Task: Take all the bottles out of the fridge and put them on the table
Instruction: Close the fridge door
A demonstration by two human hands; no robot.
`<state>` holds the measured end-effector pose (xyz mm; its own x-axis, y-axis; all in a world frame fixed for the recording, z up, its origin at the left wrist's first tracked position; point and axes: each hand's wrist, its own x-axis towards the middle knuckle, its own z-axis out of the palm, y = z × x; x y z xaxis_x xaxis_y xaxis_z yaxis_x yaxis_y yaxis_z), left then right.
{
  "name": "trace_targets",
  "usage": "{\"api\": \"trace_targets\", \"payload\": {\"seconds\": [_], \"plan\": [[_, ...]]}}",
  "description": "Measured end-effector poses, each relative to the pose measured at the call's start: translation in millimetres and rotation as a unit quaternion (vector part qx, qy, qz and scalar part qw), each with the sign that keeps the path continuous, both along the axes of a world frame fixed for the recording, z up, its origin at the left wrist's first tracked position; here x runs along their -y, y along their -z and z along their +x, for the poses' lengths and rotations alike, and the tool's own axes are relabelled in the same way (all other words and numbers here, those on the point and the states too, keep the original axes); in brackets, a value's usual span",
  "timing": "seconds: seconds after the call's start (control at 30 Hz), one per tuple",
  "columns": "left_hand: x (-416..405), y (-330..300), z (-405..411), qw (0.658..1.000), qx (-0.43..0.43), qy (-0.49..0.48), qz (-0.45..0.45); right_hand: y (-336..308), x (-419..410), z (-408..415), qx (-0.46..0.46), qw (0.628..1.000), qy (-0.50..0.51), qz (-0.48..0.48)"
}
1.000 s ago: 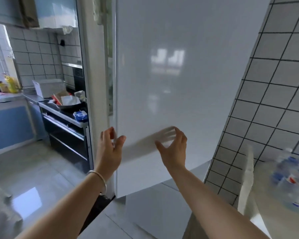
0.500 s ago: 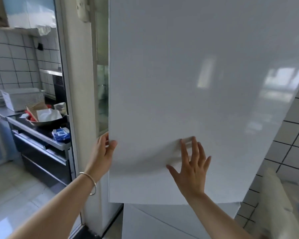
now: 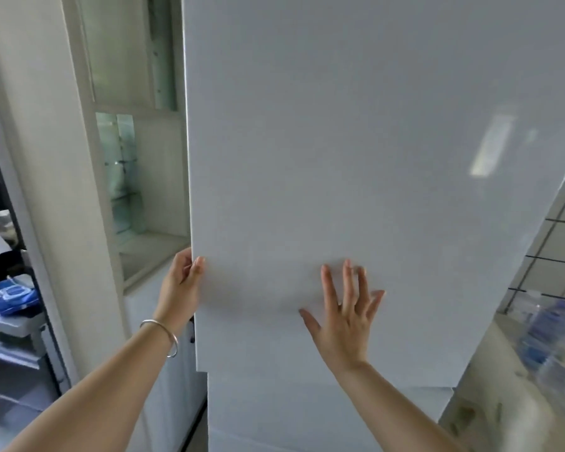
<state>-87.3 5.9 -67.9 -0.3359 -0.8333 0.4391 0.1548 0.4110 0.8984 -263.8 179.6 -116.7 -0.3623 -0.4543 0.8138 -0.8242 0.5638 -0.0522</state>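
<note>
Head view: my right hand, apart from the fridge door a second ago, now presses flat, fingers spread; my left hand grips its edge; closing appears underway. Bottles stand blurred on the surface at right; fridge interior mostly hidden.

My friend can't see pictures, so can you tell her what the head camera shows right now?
A person's two hands are on a big white fridge door: the left hand grips its left edge, and the right hand lies flat on the front, fingers spread. Blurry plastic bottles stand on a table at the right.
</note>
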Motion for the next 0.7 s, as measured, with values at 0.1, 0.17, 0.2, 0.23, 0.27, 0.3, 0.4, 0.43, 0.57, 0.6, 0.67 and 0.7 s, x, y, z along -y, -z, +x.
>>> {"api": "trace_targets", "payload": {"seconds": [0.1, 0.17, 0.2, 0.23, 0.27, 0.3, 0.4, 0.43, 0.57, 0.6, 0.67, 0.7], "plan": [[15.1, 1.8, -9.2, 1.000, -0.005, 0.021, 0.019, 2.0, 8.4, -4.9, -0.007, 1.000, 0.024, -0.001], [27.8, 5.1, -13.2, 0.999, 0.006, 0.043, 0.029, 2.7, 12.8, -8.2, -0.005, 0.999, 0.036, 0.003], [33.8, 5.5, -15.0, 0.998, 0.008, 0.055, 0.034, 2.4, 14.8, -9.1, -0.001, 0.999, 0.043, 0.008], [39.2, 5.3, -17.3, 0.997, 0.011, 0.065, 0.037, 2.0, 17.1, -9.6, 0.001, 0.999, 0.051, 0.009], [44.0, 4.9, -19.6, 0.997, 0.014, 0.072, 0.040, 1.2, 19.6, -10.2, 0.003, 0.998, 0.059, 0.010], [48.2, 4.3, -22.4, 0.996, 0.015, 0.077, 0.042, 0.6, 22.2, -11.1, 0.004, 0.998, 0.066, 0.009], [58.7, 4.8, -30.2, 0.994, 0.009, 0.096, 0.051, -0.4, 27.8, -13.4, 0.015, 0.997, 0.081, 0.014], [61.4, 6.6, -32.3, 0.993, 0.006, 0.104, 0.048, 0.3, 29.1, -14.3, 0.011, 0.996, 0.085, 0.015], [72.7, 11.8, -35.7, 0.992, -0.002, 0.119, 0.045, 4.8, 31.4, -18.2, -0.008, 0.995, 0.102, 0.015], [74.6, 12.0, -35.5, 0.991, -0.002, 0.127, 0.042, 3.2, 30.7, -17.9, -0.008, 0.994, 0.105, 0.019], [73.7, 11.6, -35.0, 0.990, -0.002, 0.139, 0.038, 1.4, 30.2, -19.1, -0.020, 0.994, 0.107, 0.023], [72.6, 13.5, -34.4, 0.990, 0.001, 0.137, 0.035, 2.9, 29.3, -18.7, -0.021, 0.994, 0.104, 0.026]]}}
